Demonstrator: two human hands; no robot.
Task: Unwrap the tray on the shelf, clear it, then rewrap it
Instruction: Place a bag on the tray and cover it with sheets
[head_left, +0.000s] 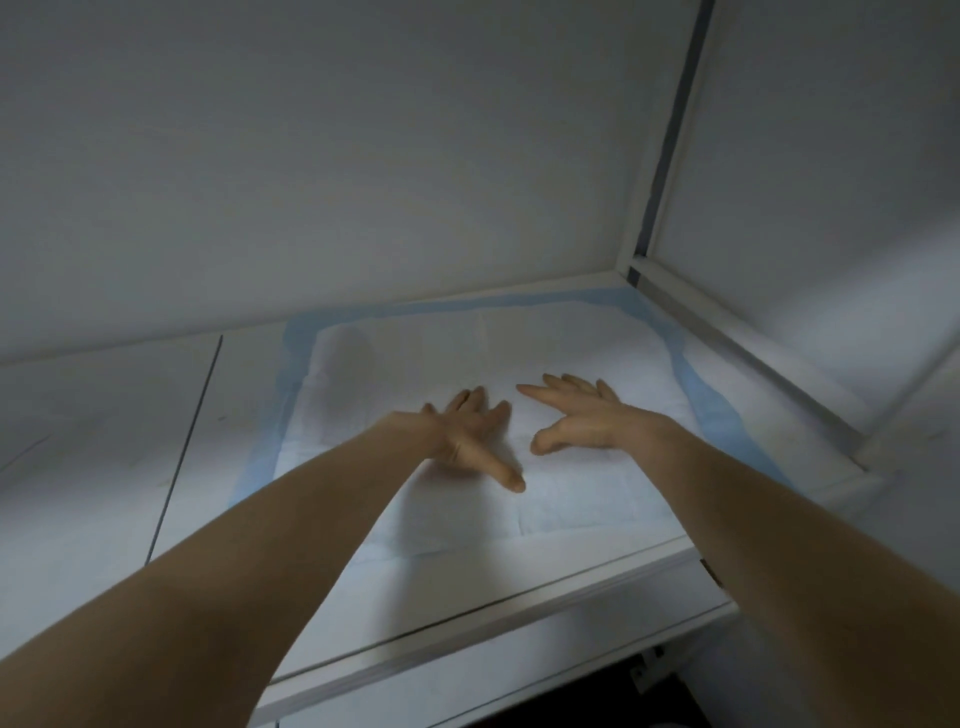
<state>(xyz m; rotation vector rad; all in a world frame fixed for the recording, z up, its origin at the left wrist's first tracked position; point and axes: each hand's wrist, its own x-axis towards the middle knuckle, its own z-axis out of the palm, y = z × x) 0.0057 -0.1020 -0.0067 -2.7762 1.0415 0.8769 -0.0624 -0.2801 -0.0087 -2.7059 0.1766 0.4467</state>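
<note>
white pad w/ light blue border, quilted middle, spread flat on white shelf, tucked into right back corner. blue edge kinda wavy on right side. can't tell if tray's under it.

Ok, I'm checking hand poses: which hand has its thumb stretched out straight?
The left hand: its thumb points straight out over the pad, while that of the right hand is bent.

I read the sheet at centre frame as soft, quilted, paper-like padding in matt white. Its border looks like thinner, smoother blue plastic film. The shelf at left looks smooth and matt white, and the post at upper right like painted metal.
</note>
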